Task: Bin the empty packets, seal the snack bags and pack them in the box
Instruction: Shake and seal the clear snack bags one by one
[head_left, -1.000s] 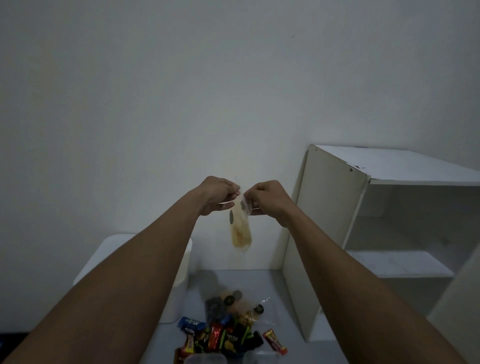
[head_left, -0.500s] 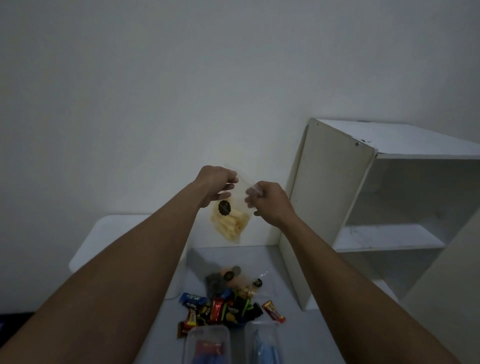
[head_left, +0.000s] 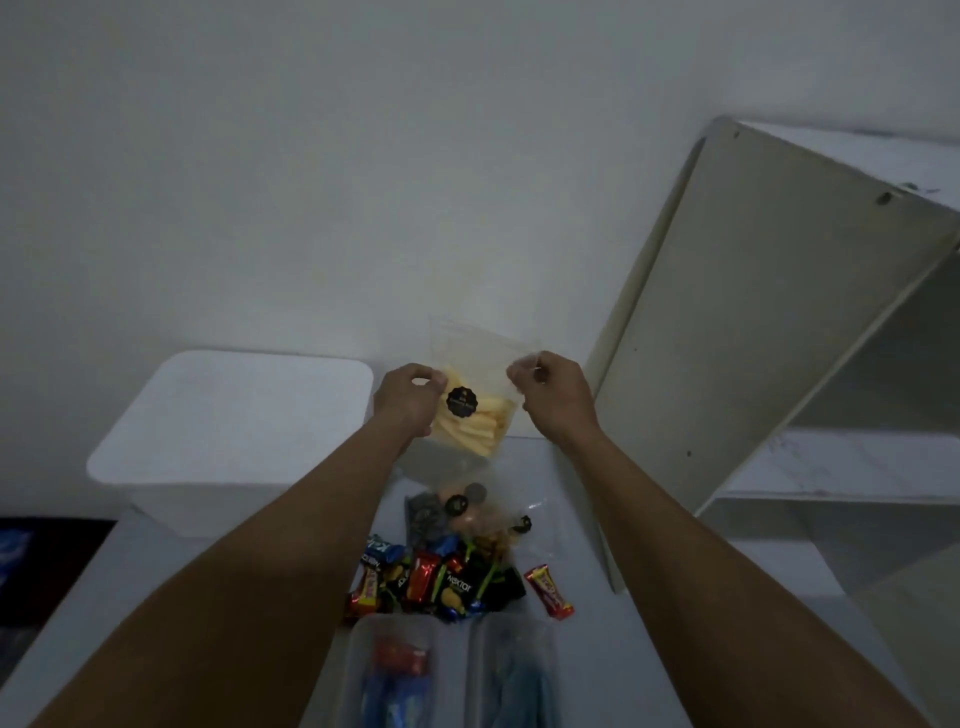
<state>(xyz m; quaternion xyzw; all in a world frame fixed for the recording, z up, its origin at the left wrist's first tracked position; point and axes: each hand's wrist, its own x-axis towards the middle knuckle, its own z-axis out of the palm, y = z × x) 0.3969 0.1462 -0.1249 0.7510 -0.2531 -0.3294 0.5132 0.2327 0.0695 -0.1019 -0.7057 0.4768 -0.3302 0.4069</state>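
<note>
I hold a clear snack bag (head_left: 480, 415) of pale yellow sticks with a round black label up in the air between both hands, above the table. My left hand (head_left: 408, 397) pinches its left edge near the label. My right hand (head_left: 553, 397) pinches the upper right corner of the plastic. Below on the table lies a pile of snack packets (head_left: 447, 569), red, blue and black, with more clear bags (head_left: 467, 506) of snacks behind it. A red packet (head_left: 549, 591) lies apart to the right.
A white lidded bin (head_left: 234, 431) stands at the table's back left. A white shelf unit (head_left: 779, 332) rises on the right. Two clear plastic boxes (head_left: 395, 670) (head_left: 511, 670) with packets inside sit at the near edge, between my forearms.
Both hands have come down with the bag from chest height toward the table. The bag has turned from edge-on to flat, label facing me. My view has tilted downward.
</note>
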